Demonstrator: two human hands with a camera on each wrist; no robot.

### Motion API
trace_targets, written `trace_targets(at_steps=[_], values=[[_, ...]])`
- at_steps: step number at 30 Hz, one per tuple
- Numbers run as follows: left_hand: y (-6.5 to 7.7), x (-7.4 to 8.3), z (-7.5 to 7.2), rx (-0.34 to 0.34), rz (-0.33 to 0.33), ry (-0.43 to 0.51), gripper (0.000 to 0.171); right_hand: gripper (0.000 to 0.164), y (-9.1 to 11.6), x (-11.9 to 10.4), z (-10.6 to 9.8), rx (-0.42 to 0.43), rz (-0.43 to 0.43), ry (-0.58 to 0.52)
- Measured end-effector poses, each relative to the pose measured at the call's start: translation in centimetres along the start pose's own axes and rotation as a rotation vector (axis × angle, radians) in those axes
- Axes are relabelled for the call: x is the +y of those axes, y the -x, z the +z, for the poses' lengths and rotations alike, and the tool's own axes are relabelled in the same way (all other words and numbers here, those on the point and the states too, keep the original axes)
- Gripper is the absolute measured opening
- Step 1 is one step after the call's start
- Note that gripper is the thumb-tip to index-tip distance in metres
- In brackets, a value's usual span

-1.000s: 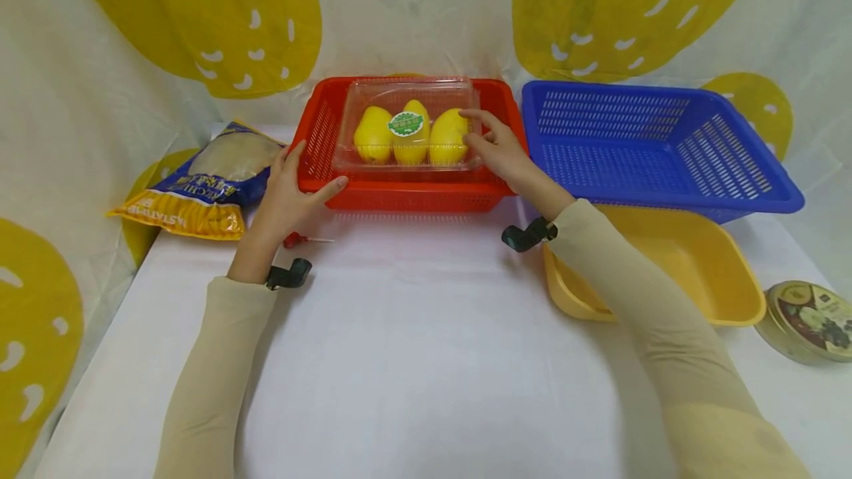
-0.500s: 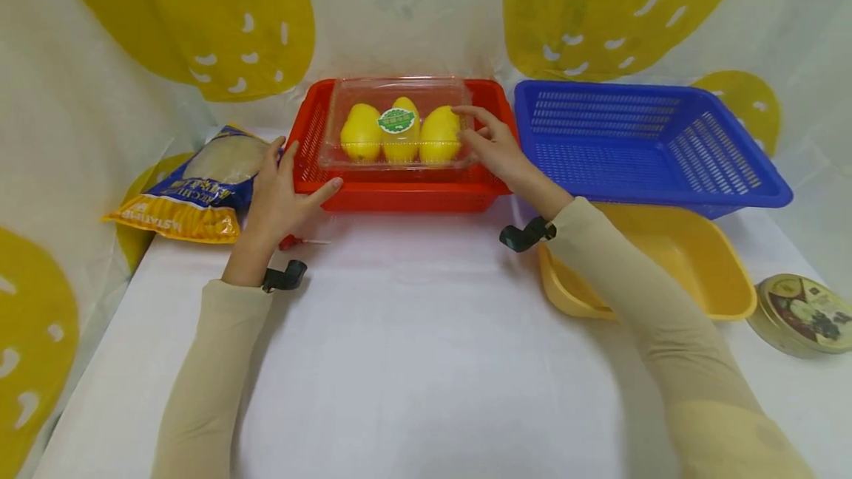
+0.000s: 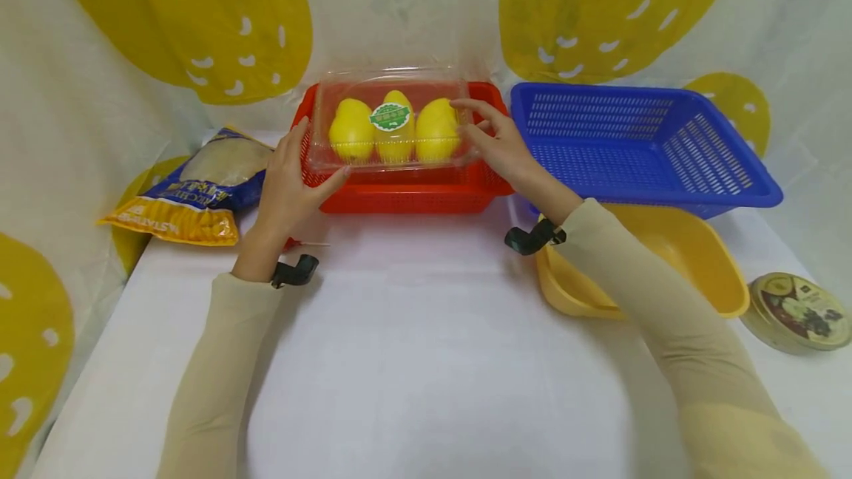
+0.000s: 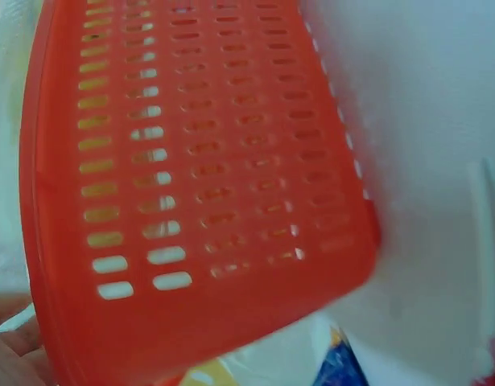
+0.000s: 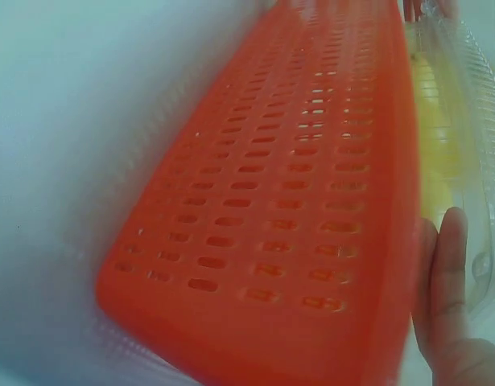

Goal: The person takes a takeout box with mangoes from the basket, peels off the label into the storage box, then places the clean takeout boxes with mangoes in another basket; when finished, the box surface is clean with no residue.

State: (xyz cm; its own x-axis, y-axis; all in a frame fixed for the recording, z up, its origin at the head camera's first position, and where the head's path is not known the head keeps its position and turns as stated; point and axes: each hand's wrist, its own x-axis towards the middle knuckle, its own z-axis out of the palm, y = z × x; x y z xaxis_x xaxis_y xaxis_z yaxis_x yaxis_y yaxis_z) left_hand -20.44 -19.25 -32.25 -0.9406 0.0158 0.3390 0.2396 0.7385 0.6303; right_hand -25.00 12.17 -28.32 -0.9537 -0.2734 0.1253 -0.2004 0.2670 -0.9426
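A clear plastic fruit box [image 3: 393, 154] lies across the top of the red basket [image 3: 407, 202]. Three yellow fruits [image 3: 436, 124], mango-shaped, show through it, along with a round green-and-white label [image 3: 390, 117]. My left hand [image 3: 288, 185] holds the box's left end, thumb at the front corner and fingers along the side. At the right end my right hand [image 3: 498, 148] grips the box, with part of the fingers hidden. In the right wrist view, the right hand's fingers [image 5: 450, 265] lie against the clear box [image 5: 482, 241], just past the basket's rim.
A blue basket [image 3: 599, 154] stands right of the red one, with a yellow basin [image 3: 692, 265] in front and a round tin [image 3: 799, 313] farther right. On the left lie a blue-and-orange bag [image 3: 193, 191] and a small red object with a white stick [image 3: 296, 244].
The box and its fruits have shifted left and slightly up over the red basket. My left hand has gone from the basket's rim to the box's left end; my right hand has stayed at its right end.
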Motion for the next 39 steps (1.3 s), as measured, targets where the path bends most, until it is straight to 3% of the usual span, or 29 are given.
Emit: trace_targets(at_steps=[8,16,22,29,39], values=[[-0.3,1.1,0.1,0.063,0.093,0.098,0.090,0.042,1.7,-1.7,-0.2,-0.001,-0.073,-0.019],[1.0,2.6,-0.4,0.111,0.196,0.126,0.090,0.040,3.9,-2.1,-0.7,0.085,-0.088,0.060],[2.1,3.8,-1.3,0.113,0.186,0.127,0.088,0.040,5.7,-2.6,-1.2,0.091,-0.111,0.081],[3.3,4.5,-2.0,0.101,0.226,0.128,0.086,0.038,7.5,-2.7,-1.5,0.106,-0.137,0.111],[5.1,4.4,-2.8,0.150,0.443,0.084,0.087,0.040,11.4,-3.5,-1.8,0.100,-0.162,0.073]])
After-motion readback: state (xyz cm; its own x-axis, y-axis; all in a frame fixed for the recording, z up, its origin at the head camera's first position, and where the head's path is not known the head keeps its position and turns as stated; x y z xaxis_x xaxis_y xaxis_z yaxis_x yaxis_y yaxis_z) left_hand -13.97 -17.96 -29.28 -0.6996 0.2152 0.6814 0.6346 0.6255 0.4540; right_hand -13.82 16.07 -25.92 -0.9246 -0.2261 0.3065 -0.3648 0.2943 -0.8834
